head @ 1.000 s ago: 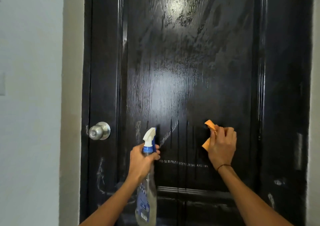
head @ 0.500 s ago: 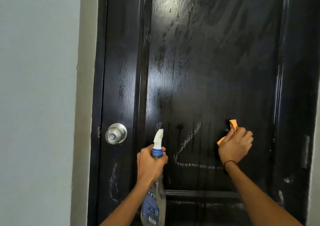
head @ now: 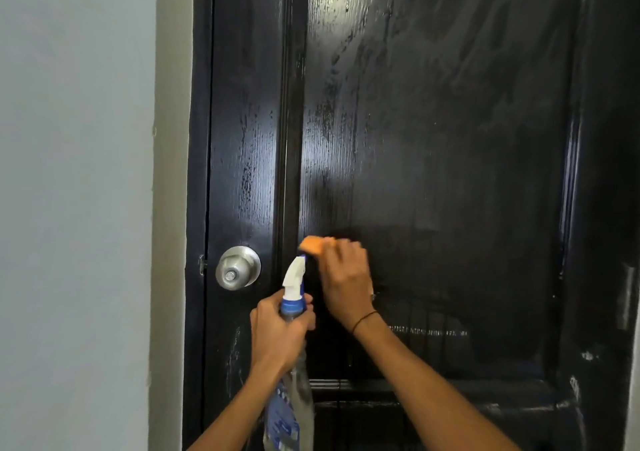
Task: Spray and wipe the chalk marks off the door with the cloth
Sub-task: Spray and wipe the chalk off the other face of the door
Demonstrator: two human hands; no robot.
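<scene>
A glossy black door (head: 433,139) fills the view, wet and streaked. My right hand (head: 346,277) presses an orange cloth (head: 313,244) against the panel just right of its left moulding, blurred with motion. My left hand (head: 277,333) grips the neck of a clear spray bottle (head: 289,398) with a white and blue nozzle, held upright in front of the door. A horizontal chalk line (head: 427,331) shows low on the panel, right of my right wrist. Faint chalk scribbles (head: 235,357) lie under the knob.
A round silver doorknob (head: 238,268) sits on the door's left stile. A pale grey wall (head: 76,208) and door frame (head: 171,208) stand at the left. More white smudges (head: 575,388) mark the door's lower right.
My right hand has swept the cloth leftwards across the panel to beside the spray nozzle, and the slanted chalk line there is gone. The view has shifted left. The left hand keeps the bottle.
</scene>
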